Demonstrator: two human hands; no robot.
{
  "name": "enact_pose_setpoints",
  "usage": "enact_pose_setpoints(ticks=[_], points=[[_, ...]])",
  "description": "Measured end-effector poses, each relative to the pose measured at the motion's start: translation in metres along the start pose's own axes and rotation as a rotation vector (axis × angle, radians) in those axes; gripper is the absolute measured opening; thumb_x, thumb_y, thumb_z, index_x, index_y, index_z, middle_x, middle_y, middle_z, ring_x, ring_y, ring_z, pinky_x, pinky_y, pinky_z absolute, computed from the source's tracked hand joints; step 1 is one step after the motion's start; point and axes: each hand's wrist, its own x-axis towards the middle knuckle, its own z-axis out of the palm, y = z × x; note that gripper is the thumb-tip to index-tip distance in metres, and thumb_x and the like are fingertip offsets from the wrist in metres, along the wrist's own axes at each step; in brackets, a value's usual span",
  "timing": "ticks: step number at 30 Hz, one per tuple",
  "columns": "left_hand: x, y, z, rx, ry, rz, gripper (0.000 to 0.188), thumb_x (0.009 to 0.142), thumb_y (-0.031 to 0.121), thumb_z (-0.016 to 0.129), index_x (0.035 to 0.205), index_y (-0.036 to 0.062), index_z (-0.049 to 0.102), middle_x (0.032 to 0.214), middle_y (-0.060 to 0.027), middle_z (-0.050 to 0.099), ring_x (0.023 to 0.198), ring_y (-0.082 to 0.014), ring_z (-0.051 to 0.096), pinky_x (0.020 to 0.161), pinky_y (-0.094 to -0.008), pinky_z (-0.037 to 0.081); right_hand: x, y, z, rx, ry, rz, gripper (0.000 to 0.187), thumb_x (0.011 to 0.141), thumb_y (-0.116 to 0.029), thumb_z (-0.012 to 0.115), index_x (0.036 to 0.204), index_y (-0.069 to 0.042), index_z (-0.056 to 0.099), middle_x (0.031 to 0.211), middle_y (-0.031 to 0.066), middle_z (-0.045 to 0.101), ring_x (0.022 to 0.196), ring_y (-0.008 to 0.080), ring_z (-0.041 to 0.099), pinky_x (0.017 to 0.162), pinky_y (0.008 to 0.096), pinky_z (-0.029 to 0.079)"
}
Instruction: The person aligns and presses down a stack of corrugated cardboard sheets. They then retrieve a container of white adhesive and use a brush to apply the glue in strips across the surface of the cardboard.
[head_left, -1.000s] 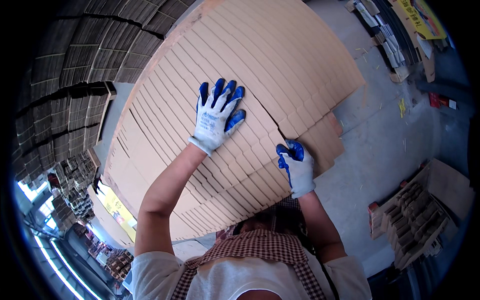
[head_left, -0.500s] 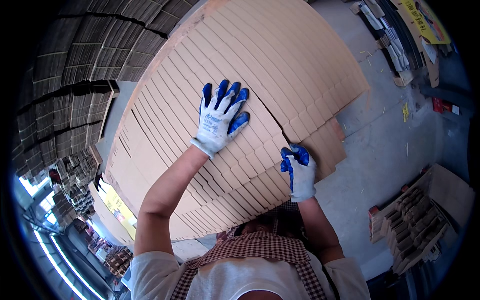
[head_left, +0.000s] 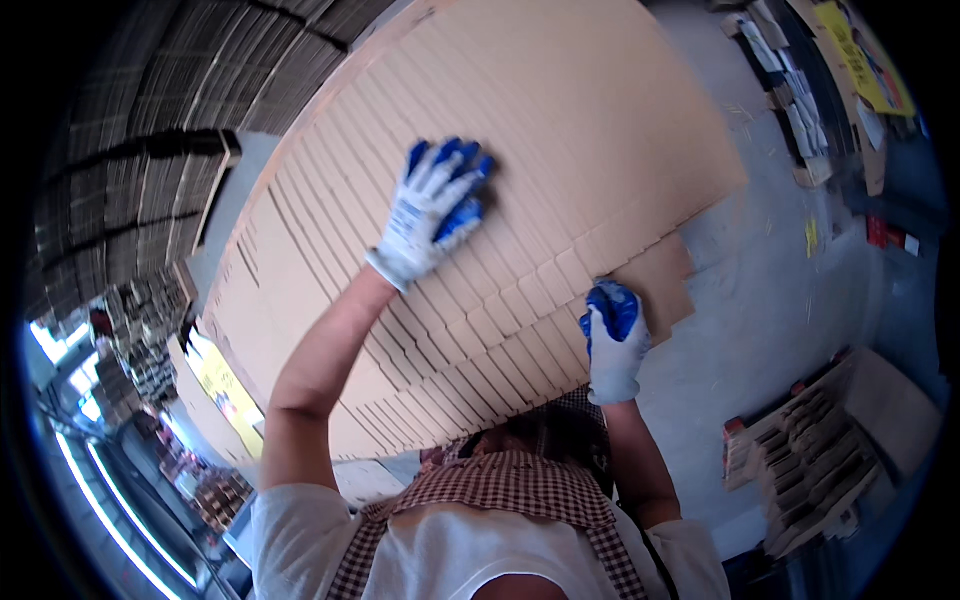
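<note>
Flat brown cardboard sheets [head_left: 330, 200] lie overlapped like shingles on a big stack in front of me, their notched edges toward my body. My left hand [head_left: 428, 215], in a white glove with blue-coated fingers, rests palm down on the upper sheets with its fingers stretched out. At the near right edge of the stack, my right hand [head_left: 616, 335], gloved the same way, is closed with its fingers curled at the edge of a sheet. The fingertips and the exact hold are partly hidden.
Tall bundled stacks of cardboard [head_left: 150, 110] stand at the left. A wooden box of brown folded pieces [head_left: 815, 455] sits on the grey floor [head_left: 740, 330] at the lower right. More flat material [head_left: 785, 90] lies at the upper right.
The dark gap between sheets beside my right hand has closed. My right hand has moved slightly right; my left hand has moved a little up and left. The view has shifted somewhat.
</note>
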Motion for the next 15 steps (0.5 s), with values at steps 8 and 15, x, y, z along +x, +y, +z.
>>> enact_pose_setpoints(ticks=[8,15], points=[[-0.111,-0.078,-0.069,0.176,0.079,-0.236,0.047,0.099,0.027,0.049,0.143,0.0130,0.054,0.149,-0.0114,0.049,0.144,-0.0333,0.036,0.121,-0.0488,0.019,-0.049,-0.014,0.021,0.014,-0.332,0.125,0.031,0.093,0.004,0.058,0.122,-0.003,0.066,0.097,0.0052,0.073,0.075,0.0080,0.068,0.061,0.0220,0.052],[-0.145,-0.066,-0.051,0.320,-0.043,-0.254,0.060,0.093,0.029,0.054,0.151,0.0137,0.043,0.157,-0.0118,0.037,0.147,-0.0347,0.029,0.122,-0.0522,0.015,-0.097,0.022,0.054,-0.267,-0.425,-0.002,0.038,0.089,-0.014,0.069,0.125,-0.004,0.064,0.110,0.0157,0.071,0.095,0.0261,0.071,0.083,0.0349,0.056]])
